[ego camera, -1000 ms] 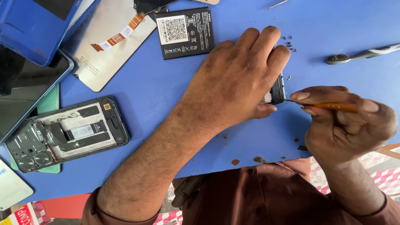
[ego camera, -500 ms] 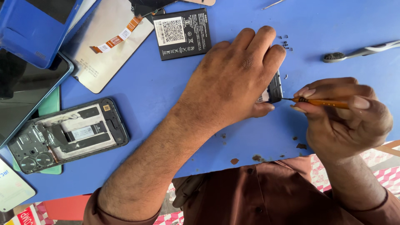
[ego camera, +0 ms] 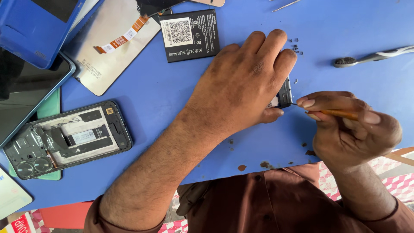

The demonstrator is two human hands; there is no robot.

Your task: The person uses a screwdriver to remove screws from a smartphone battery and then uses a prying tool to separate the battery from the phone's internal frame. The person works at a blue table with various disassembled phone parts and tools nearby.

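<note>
Since a second ago your right hand [ego camera: 351, 129] has slid a little toward the left one, so the tool tip now sits at the edge of the part instead of just short of it; your left hand [ego camera: 243, 88] has stayed pressed in place.

Your left forearm crosses the blue mat [ego camera: 172, 82] on a diagonal from the lower left, the hand lying palm down with the fingers stretched out and close together, the thumb tucked under at the lower edge. It covers most of a small dark phone part [ego camera: 284, 92], pinning it flat to the mat; only the part's right end shows past your fingertips.

Your right hand is curled narrow, thumb and forefinger pinching an orange-handled screwdriver [ego camera: 340, 114] that lies almost level and points left. Its thin metal tip meets the exposed end of the part, just beside your left thumb. The two hands are nearly touching there.

A few tiny dark screws [ego camera: 296, 46] lie on the mat just above your left fingertips. A black battery [ego camera: 189, 34] rests near the left wrist side, farther up. An open phone frame [ego camera: 67, 140] lies well apart at the left, a silver display panel [ego camera: 108, 47] above it, and a toothbrush [ego camera: 373, 57] lies at the upper right.
</note>
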